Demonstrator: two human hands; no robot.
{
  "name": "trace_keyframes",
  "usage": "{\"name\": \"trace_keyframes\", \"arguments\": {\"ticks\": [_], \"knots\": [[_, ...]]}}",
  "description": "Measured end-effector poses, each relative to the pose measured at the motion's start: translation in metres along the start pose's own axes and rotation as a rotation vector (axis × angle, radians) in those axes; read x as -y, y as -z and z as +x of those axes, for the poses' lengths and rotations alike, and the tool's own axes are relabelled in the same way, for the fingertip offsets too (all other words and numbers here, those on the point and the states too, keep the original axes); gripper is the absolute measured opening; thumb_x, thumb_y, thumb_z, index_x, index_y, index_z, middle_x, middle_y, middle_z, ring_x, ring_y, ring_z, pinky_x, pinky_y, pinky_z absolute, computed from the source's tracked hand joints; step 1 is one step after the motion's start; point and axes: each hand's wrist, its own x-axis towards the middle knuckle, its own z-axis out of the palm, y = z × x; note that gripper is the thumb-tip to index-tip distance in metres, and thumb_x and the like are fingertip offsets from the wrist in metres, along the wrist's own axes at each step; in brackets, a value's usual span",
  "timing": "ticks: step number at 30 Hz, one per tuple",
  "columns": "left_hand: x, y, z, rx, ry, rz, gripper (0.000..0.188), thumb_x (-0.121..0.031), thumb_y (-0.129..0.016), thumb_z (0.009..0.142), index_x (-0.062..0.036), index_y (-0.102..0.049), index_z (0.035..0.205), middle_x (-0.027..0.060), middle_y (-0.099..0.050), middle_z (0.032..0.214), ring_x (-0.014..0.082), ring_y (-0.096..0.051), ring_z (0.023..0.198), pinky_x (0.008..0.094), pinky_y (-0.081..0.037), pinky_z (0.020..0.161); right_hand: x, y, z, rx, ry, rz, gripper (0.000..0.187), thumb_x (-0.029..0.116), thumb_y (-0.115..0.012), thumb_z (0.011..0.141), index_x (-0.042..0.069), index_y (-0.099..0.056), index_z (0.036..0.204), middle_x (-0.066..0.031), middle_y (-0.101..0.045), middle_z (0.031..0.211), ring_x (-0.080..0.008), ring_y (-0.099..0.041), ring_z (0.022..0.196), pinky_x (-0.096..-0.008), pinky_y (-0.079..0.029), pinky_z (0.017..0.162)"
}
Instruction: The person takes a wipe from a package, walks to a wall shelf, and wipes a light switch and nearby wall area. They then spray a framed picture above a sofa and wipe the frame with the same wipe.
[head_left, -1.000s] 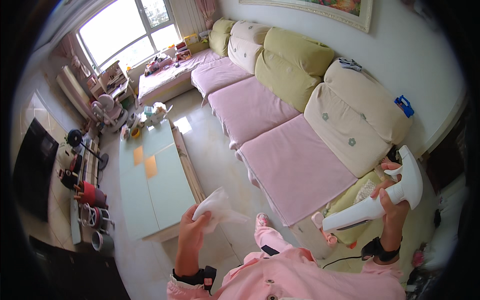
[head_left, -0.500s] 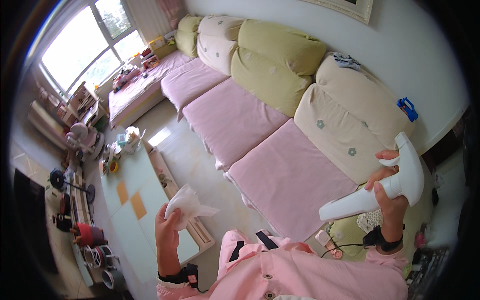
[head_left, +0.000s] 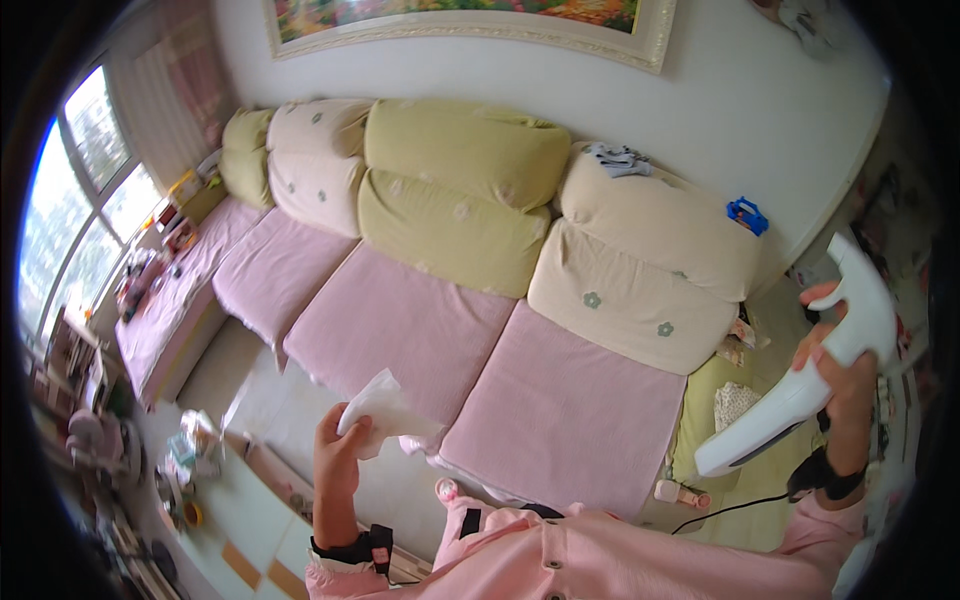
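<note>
My left hand (head_left: 340,442) pinches a crumpled white tissue (head_left: 388,415), thumb on top, held up in front of the sofa (head_left: 400,330). At the right, my right hand (head_left: 842,372) is wrapped round the neck of a white spray bottle (head_left: 775,415), which tilts with its trigger head up and its base toward the sofa. Both hands are in the air, apart from the furniture. Pink covers lie over the sofa seats, and its back cushions are green and cream.
A glass-topped coffee table (head_left: 235,510) stands at the lower left with small items on it. Grey cloth (head_left: 618,160) and a blue object (head_left: 747,215) rest atop the sofa back. A small pink-and-white device (head_left: 682,494) lies near the sofa's right end. A framed picture (head_left: 470,35) hangs behind.
My view has turned to the right, so the sofa shifts left and the coffee table drops lower. My right hand has swung farther right with the spray bottle; the tissue stays in my left.
</note>
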Motion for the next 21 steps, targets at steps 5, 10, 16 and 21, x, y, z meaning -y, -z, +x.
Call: {"name": "trace_keyframes", "arguments": {"ticks": [5, 10, 16, 21], "knots": [[-0.021, 0.027, 0.079, 0.115, 0.018, -0.029, 0.021, -0.012, -0.060, 0.079, 0.0021, -0.056, 0.094, 0.0056, -0.059, 0.083, 0.0124, -0.055, 0.074, 0.0254, -0.044, 0.065, 0.054, -0.011, 0.043, -0.096, 0.093, -0.243, 0.054, 0.015, -0.057, 0.069, -0.003, -0.041, 0.117, -0.0171, -0.047, 0.113, -0.0124, -0.052, 0.056, -0.0242, -0.045, 0.054], [-0.019, 0.038, 0.115, 0.086, -0.002, -0.062, 0.021, -0.009, -0.061, 0.078, 0.0029, -0.056, 0.095, 0.0064, -0.059, 0.084, 0.0142, -0.056, 0.076, 0.0264, -0.044, 0.069, 0.067, -0.033, 0.075, -0.153, 0.133, -0.210, 0.052, 0.013, -0.057, 0.069, -0.002, -0.043, 0.118, -0.0145, -0.049, 0.112, -0.0117, -0.053, 0.059, -0.0245, -0.046, 0.057], [-0.017, 0.073, 0.137, 0.052, -0.040, -0.043, 0.022, -0.009, -0.060, 0.079, 0.0025, -0.055, 0.097, 0.0067, -0.059, 0.086, 0.0143, -0.056, 0.076, 0.0255, -0.044, 0.068, 0.042, -0.062, 0.128, -0.260, 0.128, -0.137, 0.042, 0.007, -0.056, 0.068, -0.001, -0.049, 0.108, -0.0116, -0.055, 0.105, -0.0141, -0.056, 0.060, -0.0281, -0.048, 0.058], [-0.006, 0.095, 0.145, -0.068, -0.095, -0.078, 0.030, -0.011, -0.061, 0.079, 0.0031, -0.053, 0.105, 0.0078, -0.058, 0.092, 0.0153, -0.056, 0.082, 0.0266, -0.044, 0.071, 0.004, -0.066, 0.191, -0.222, 0.146, -0.110, 0.037, 0.013, -0.059, 0.069, 0.002, -0.055, 0.104, -0.0081, -0.057, 0.095, -0.0128, -0.056, 0.062, -0.0279, -0.048, 0.056]]}}
